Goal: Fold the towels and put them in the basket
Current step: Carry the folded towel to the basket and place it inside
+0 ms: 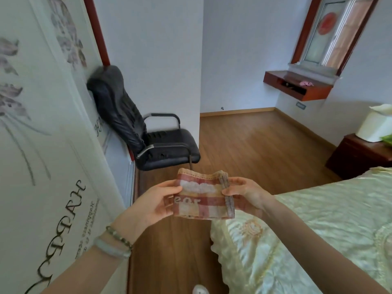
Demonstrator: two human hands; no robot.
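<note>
Head view, standing beside bed.

Nearest: two bracelets [115, 244] on the left wrist; both forearms reach forward at waist level.

Left hand [157, 200]: thumb on top of the towel's left edge, fingers beneath. A pinch grip.
Right hand [248, 194]: thumb and fingers clamped on the right edge, where several layers stack up. Probably holding the layers together so the fold does not spring open.

Towel [201, 196]: red-and-cream check, already a small thick rectangle, held in the air between the two hands, over the floor [254, 141] just off the corner of the bed [318, 230]. It touches neither surface. Held flat and taut, likely to square the edges.

Judgement: folding looks close to complete for this piece; the drop into the basket is not yet done. Basket not in view, so its location cannot be stated. No other towels visible.

Farther: black chair [167, 151] against the left wall, beyond the hands. Dark nightstand [358, 155] at the right, past the bed. Farthest: wall shelf [297, 85] under the window [331, 32].
</note>
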